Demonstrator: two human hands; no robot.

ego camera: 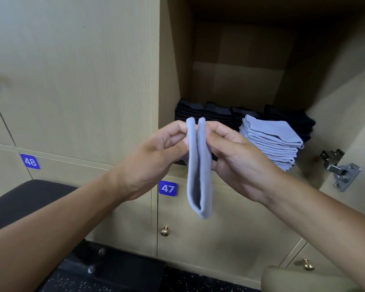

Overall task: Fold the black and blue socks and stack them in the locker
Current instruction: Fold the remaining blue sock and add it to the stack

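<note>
So the blue sock (199, 165) was hanging folded in half out in front of the open locker (251, 81), fold at the bottom and the two free ends sticking up side by side. Left hand (156, 157) was pinching one end, right hand (236, 159) pinching the other, so both grips were clamped on that same sock, thumb against fingers. It hung in mid-air, touching nothing else.

Biggest worry, I reckon: the two ends weren't quite pressed together, there was a visible gap between the layers all the way down. If one pinch had let go early, that half would've flopped open and the fold was gone. Thin soft knit like that has no stiffness of its own.

Next risk was the blue stack (272, 142) on the locker floor toward the right. It was already tall and the layers looked a bit staggered, leaning toward the front edge. Dropping another sock on carelessly, or nudging it with a knuckle, could've slid the top ones off or tipped the lot out the front.

Behind and left of it sat the black sock piles (204, 114) in a row, close to the blue one, so a sideways shove might've messed those too.

Also the door hinge (341, 169) stuck out on the right, easy to snag a sock or wrist on.
</note>
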